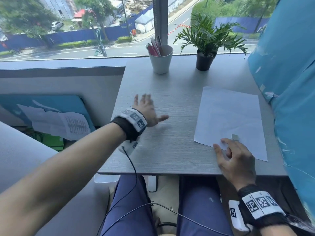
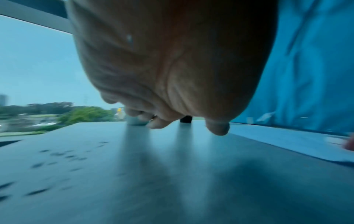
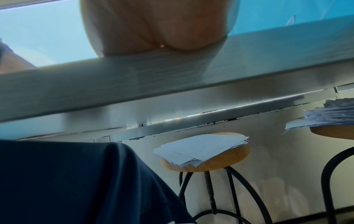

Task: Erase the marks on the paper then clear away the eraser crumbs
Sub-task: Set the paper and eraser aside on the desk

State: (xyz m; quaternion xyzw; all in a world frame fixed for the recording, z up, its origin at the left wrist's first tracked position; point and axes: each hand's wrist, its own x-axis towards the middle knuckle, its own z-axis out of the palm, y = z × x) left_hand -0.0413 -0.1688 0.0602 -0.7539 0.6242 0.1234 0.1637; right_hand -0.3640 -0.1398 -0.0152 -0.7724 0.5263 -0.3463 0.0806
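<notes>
One sheet of paper (image 1: 230, 120) is seen lying flat on the right side of the tabletop (image 1: 170, 103), with a small eraser (image 1: 235, 137) resting on its near edge. The sheet is judged thin, light and easily creased, so it is best pinned flat near a corner. The right hand (image 1: 236, 160) is spread, fingertips on the near corner, grasping nothing. The left hand (image 1: 146, 111) is held flat and released over the tabletop's left side, near dark crumbs (image 2: 57, 154).
</notes>
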